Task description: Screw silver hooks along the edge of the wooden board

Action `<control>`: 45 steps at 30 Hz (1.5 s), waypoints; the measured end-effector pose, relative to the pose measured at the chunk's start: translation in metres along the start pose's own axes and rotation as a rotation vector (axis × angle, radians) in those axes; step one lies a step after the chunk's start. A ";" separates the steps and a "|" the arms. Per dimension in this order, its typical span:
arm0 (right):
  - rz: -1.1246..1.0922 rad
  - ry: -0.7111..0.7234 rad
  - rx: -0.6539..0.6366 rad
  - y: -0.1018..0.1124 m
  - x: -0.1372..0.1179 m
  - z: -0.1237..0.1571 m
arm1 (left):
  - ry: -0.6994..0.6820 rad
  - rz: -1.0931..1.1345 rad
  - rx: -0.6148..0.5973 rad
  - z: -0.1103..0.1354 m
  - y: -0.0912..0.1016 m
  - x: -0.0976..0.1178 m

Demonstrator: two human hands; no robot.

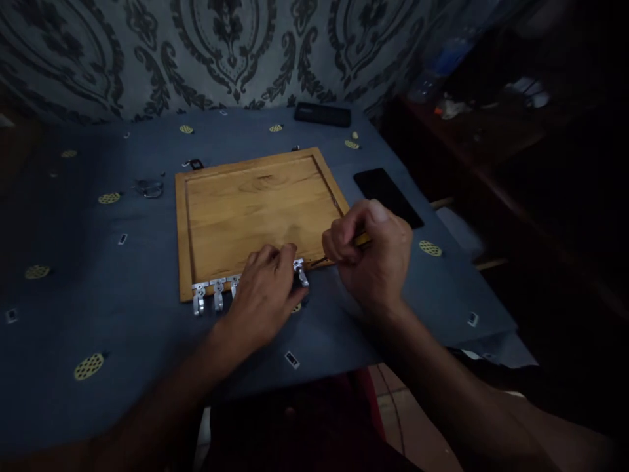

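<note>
Left hand: I see my left hand (268,288) lying palm down over the near edge of the wooden board (255,210), fingers curled together. I cannot tell whether it pinches anything or only presses.
Hook: the end hook (301,273) shows just right of the left fingertips, touching them, at the board's near edge.
Other hooks: more metal hooks (209,295) line the same edge, left of that hand.
Right hand: my right hand (373,252) is clamped on a slim tool (362,240).
Tool tip: it points left, toward the end hook and close to it; contact is too blurred to tell.
Board: centre of frame, flat on the blue-covered bench (98,275).
Nearby: a dark phone (388,196) lies right of the board.
</note>
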State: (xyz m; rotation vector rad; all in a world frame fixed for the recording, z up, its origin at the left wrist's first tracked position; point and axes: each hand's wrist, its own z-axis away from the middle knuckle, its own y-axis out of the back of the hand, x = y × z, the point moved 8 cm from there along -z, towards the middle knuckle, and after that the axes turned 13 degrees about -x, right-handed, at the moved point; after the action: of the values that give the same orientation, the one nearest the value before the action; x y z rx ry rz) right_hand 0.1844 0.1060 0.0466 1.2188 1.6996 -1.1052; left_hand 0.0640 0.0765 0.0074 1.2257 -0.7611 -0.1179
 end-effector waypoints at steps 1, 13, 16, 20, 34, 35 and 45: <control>-0.002 -0.003 0.006 -0.001 0.000 -0.003 | -0.004 -0.018 -0.008 0.000 0.000 0.001; -0.021 -0.111 0.118 0.025 0.019 -0.021 | -0.076 -0.029 0.032 0.003 0.004 0.002; -0.028 -0.079 0.142 0.023 0.017 -0.017 | -0.066 -0.022 0.056 0.001 0.005 0.001; -0.027 -0.007 0.156 0.016 0.010 -0.009 | -0.048 -0.029 0.077 0.000 0.005 0.000; 0.025 0.073 0.059 -0.005 -0.001 0.003 | 0.010 -0.033 0.077 -0.001 0.004 -0.001; 0.033 0.081 0.054 -0.007 -0.001 0.004 | 0.014 -0.027 0.078 -0.001 0.004 -0.001; -0.072 0.111 0.059 -0.002 -0.013 -0.008 | 0.022 0.025 0.050 -0.002 0.003 -0.004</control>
State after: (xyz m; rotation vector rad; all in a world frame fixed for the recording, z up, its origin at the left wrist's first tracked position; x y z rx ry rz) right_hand 0.1854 0.1089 0.0614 1.2861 1.8185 -1.1565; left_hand 0.0610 0.0817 0.0082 1.2629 -0.7642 -0.0646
